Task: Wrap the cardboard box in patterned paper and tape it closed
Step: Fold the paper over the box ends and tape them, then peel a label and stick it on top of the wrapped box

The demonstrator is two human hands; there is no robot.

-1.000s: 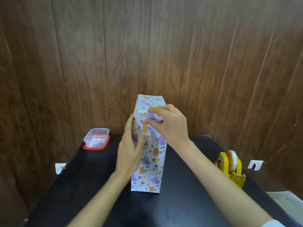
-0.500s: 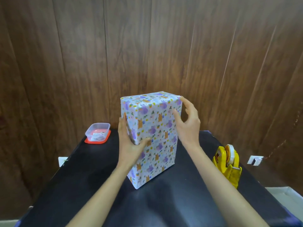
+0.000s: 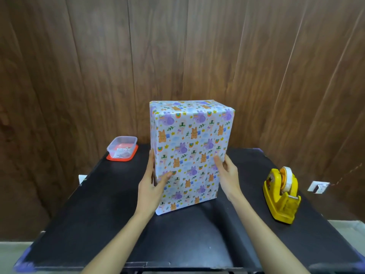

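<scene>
Gripping wrapped box [image 3: 189,155] — both hands [image 3: 152,186], upright

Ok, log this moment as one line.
wrapped box upright on black table | left hand and right hand grip its sides | tape dispenser untouched, right

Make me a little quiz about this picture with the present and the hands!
1. True or false: both hands are touching the wrapped box.
2. Which thing sits on the table on the person's right side? A) the yellow tape dispenser B) the clear tub with the red lid under it C) a pair of scissors
3. Fill in: the box is standing ____ on the table, with its wide face toward the camera.

Key:
1. True. The left hand holds one side edge and the right hand holds the other.
2. A
3. upright
</scene>
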